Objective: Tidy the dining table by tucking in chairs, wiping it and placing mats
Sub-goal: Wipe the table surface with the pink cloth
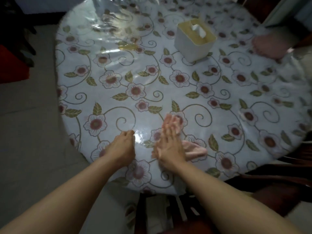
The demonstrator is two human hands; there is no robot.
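Pressing one pink cloth (194, 150) flat on the round floral-covered table (168, 85), near edge: right hand (168, 146), fingers straight and together. Left hand (122, 147) fingers curled, fingertips on table. One white tissue box (194, 39) far right.

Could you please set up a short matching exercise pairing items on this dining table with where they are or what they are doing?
Things:
1. tissue box
2. pink cloth
3. left hand
4. right hand

States:
A. fingers curled, resting on the table near its front edge
B. stands far side, tissue sticking up
C. pressed flat on the cloth
D. lies under a palm

Pairs: 1-B, 2-D, 3-A, 4-C
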